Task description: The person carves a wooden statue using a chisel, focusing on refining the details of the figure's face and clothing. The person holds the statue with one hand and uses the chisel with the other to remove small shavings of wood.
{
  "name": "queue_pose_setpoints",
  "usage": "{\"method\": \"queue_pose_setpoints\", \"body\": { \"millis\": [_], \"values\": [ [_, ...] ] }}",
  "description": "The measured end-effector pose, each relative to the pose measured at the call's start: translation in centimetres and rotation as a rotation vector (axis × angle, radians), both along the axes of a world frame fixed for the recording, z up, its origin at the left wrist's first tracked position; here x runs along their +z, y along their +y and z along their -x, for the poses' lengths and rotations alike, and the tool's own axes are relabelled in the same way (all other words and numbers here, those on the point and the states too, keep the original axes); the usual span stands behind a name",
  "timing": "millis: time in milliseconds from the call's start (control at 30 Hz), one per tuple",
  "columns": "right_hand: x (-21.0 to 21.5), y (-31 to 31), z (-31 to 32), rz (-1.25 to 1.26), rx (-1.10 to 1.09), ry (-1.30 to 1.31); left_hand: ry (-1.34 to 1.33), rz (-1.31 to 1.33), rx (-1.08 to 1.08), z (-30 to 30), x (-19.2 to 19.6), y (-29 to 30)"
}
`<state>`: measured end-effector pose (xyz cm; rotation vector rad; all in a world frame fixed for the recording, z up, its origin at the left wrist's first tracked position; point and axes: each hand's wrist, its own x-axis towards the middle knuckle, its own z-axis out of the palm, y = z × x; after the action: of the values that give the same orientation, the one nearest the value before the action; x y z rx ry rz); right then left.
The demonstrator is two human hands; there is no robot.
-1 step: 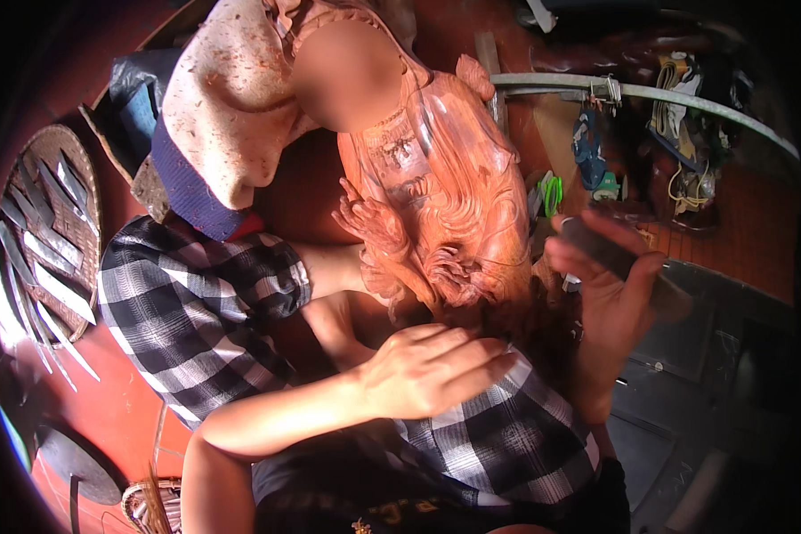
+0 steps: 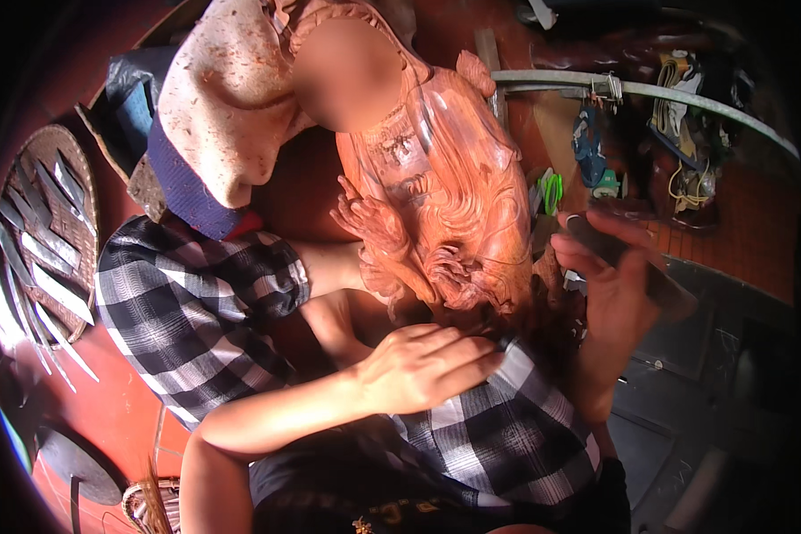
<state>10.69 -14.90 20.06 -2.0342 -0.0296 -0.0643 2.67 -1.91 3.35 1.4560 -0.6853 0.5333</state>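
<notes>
A reddish-brown carved wooden statue (image 2: 472,209) of a robed figure, one hand raised, leans across the middle. My left hand (image 2: 432,367) is closed just below the statue's base, over the plaid cloth on my leg. By its fingertips shows a small dark end (image 2: 507,343); what the fingers hold is mostly hidden. To the right of the statue, my right hand (image 2: 616,285) is raised, with fingers and thumb wrapped round a dark bar-shaped tool (image 2: 666,289) that is blurred. This bar is apart from the statue and from my left hand.
A woven tray (image 2: 87,178) with several long metal blades (image 2: 58,254) lies at the left. Pale cloth (image 2: 227,98) dotted with wood chips sits beside the statue's head. A curved metal rail (image 2: 659,92) crosses the upper right, near green-handled scissors (image 2: 552,191). Plaid-clothed legs (image 2: 205,311) surround the statue's base.
The right hand and its bar have shifted slightly right. My left hand has moved a little left, and the dark end by its fingertips shows more clearly. The statue looks unmoved.
</notes>
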Motion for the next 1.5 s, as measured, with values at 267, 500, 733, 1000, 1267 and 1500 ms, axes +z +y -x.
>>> {"method": "queue_pose_setpoints", "body": {
  "millis": [267,500,733,1000,1267,1500],
  "values": [
    [-1.0,-0.4,-3.9,0.115,0.064,0.096,0.136,-0.056,-0.204,0.4,-3.5,-1.4],
    [0.8,-3.3,-8.8,0.106,0.409,0.27,0.144,-0.038,-0.19,0.1,-3.4,-0.4],
    [0.2,-2.6,-11.8,0.083,0.562,0.331,0.156,0.091,-0.075,-1.3,0.5,-0.6],
    [-1.1,0.6,-4.8,0.271,0.273,-0.038,0.26,0.206,-0.041,-2.4,3.4,-2.3],
    [-2.2,0.7,-5.3,0.747,0.266,-0.173,0.262,0.085,-0.118,0.5,-1.5,-2.6],
    [-3.4,-0.2,-5.2,0.599,0.197,-0.157,0.203,0.016,-0.046,0.2,-2.6,-2.1]
  ]
}}
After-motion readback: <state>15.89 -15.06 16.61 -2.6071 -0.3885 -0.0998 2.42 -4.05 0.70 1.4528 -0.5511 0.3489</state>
